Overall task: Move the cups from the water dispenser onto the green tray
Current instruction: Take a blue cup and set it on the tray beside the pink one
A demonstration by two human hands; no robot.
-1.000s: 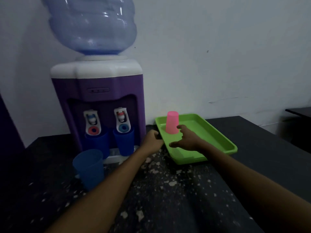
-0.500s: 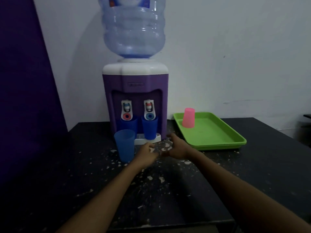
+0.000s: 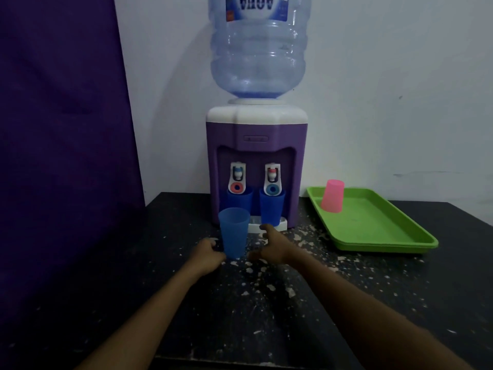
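A purple water dispenser (image 3: 256, 145) stands at the wall with two dark blue cups under its taps, one on the left (image 3: 239, 201) and one on the right (image 3: 272, 206). A lighter blue cup (image 3: 234, 232) stands upright on the black table in front of them. My left hand (image 3: 209, 256) is at its lower left side, fingers curled near it. My right hand (image 3: 272, 245) is just to its right, fingers spread, apart from the cup. A pink cup (image 3: 332, 195) sits upside down at the far left end of the green tray (image 3: 378, 231).
The black table (image 3: 266, 303) is speckled with white flecks. A dark purple panel (image 3: 61, 156) rises along the left side. The white wall is close behind the dispenser. The table's front edge is near the bottom of the view.
The view pulled back and shifted, so the dispenser sits centred. Both hands moved away from the tray to either side of the light blue cup.
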